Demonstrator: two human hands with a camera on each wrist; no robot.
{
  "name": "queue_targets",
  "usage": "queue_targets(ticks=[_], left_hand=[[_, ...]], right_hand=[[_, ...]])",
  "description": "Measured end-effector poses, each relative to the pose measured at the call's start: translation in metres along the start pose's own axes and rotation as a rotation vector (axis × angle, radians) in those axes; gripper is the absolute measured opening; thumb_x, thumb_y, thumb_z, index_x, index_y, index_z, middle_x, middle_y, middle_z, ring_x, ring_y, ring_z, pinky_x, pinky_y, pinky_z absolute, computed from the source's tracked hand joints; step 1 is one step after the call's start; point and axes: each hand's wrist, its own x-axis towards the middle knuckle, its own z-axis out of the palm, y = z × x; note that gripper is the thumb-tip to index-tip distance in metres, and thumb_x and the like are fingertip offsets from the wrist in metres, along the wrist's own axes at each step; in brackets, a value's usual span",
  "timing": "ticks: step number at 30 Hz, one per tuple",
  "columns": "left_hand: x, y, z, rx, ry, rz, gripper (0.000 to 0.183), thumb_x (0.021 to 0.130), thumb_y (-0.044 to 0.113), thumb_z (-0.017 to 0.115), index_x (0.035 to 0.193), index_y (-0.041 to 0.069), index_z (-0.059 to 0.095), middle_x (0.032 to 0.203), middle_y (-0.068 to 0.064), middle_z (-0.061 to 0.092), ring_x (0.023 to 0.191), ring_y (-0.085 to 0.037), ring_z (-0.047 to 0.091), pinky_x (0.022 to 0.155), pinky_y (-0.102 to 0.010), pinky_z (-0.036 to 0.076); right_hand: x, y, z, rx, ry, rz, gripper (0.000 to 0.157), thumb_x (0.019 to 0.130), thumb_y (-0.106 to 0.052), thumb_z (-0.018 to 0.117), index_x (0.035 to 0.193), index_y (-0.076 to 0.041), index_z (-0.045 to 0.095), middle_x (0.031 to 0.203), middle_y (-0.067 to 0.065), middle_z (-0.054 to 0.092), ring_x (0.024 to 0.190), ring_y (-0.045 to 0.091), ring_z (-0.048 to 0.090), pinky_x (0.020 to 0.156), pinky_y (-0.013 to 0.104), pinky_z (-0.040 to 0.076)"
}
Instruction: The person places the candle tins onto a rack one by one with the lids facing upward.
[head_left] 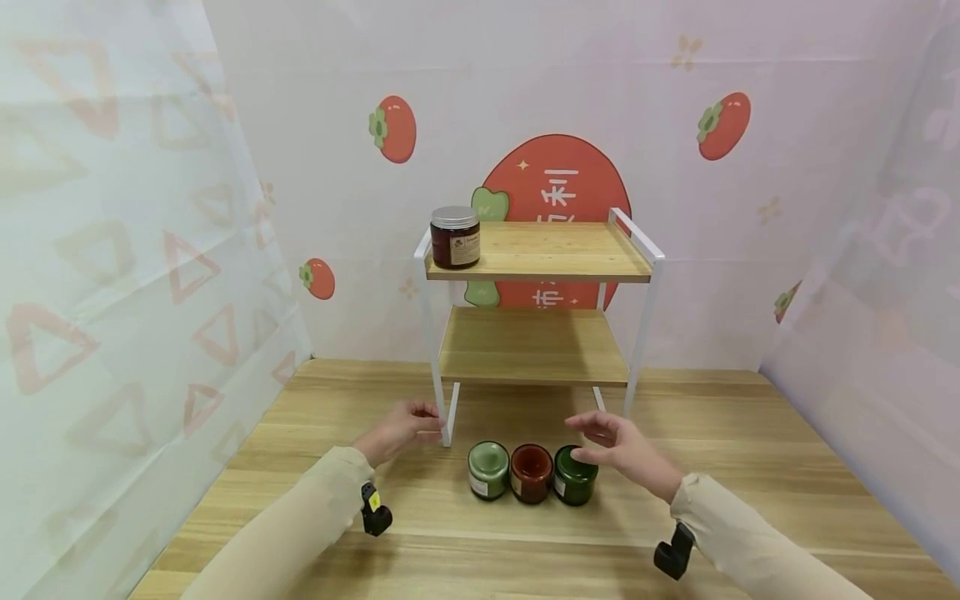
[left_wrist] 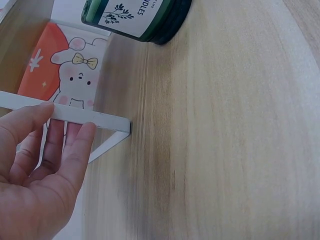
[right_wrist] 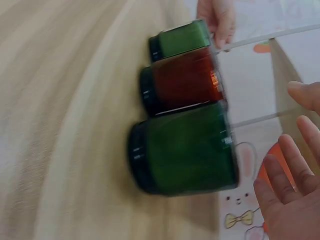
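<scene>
My left hand (head_left: 401, 429) is at the white front left leg (left_wrist: 75, 114) of a small shelf, fingers curled, with thumb and fingertips on the bar. My right hand (head_left: 622, 450) hovers by the dark green candle jar (head_left: 576, 483); in the right wrist view its fingers (right_wrist: 300, 170) are spread apart from the glass. That jar stands in a row with a red-brown candle jar (head_left: 531, 483) and a light green candle jar (head_left: 488, 479) before the shelf. A labelled green jar (left_wrist: 150, 20) shows at the top of the left wrist view.
The two-tier shelf (head_left: 532, 346) has wooden boards and a white frame. On its top board, at the left, stands a dark jar (head_left: 454, 246) with a silver lid. Behind the wooden table (head_left: 420, 550) hangs a white cloth (head_left: 300, 150) printed with persimmons.
</scene>
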Motion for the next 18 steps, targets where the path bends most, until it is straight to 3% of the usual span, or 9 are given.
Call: queue_targets(ticks=[3, 8, 12, 18], left_hand=[[0.000, 0.001, 0.000, 0.003, -0.003, -0.002, 0.009, 0.092, -0.003, 0.058, 0.099, -0.004, 0.052, 0.096, -0.007, 0.056, 0.100, -0.026, 0.062, 0.098, -0.045, 0.052], [0.000, 0.002, 0.000, 0.011, -0.010, -0.002, 0.009, 0.093, -0.002, 0.058, 0.099, -0.003, 0.052, 0.095, -0.007, 0.056, 0.099, -0.025, 0.062, 0.101, -0.048, 0.050], [0.000, 0.002, 0.000, 0.008, -0.007, -0.003, 0.008, 0.093, -0.002, 0.058, 0.097, -0.002, 0.052, 0.095, -0.006, 0.056, 0.099, -0.025, 0.062, 0.101, -0.048, 0.050], [0.000, 0.001, -0.001, 0.004, -0.005, -0.005, 0.008, 0.093, -0.002, 0.058, 0.097, -0.001, 0.052, 0.095, -0.006, 0.056, 0.099, -0.025, 0.062, 0.099, -0.044, 0.052]], right_hand=[[-0.003, 0.007, 0.001, 0.004, -0.020, 0.013, 0.053, 0.085, -0.018, 0.075, 0.126, 0.006, 0.054, 0.133, 0.028, 0.052, 0.128, 0.044, 0.046, 0.109, 0.048, 0.038], [-0.007, 0.017, 0.002, 0.011, -0.029, 0.023, 0.059, 0.084, -0.016, 0.075, 0.130, 0.010, 0.049, 0.136, 0.033, 0.047, 0.129, 0.049, 0.042, 0.106, 0.048, 0.043], [-0.008, 0.023, 0.003, 0.016, -0.041, 0.017, 0.061, 0.084, -0.014, 0.075, 0.130, 0.013, 0.046, 0.136, 0.035, 0.046, 0.126, 0.050, 0.044, 0.101, 0.038, 0.048], [-0.010, 0.032, 0.004, 0.037, -0.051, 0.042, 0.067, 0.081, -0.016, 0.078, 0.132, 0.012, 0.044, 0.136, 0.033, 0.046, 0.125, 0.046, 0.047, 0.096, 0.018, 0.047]])
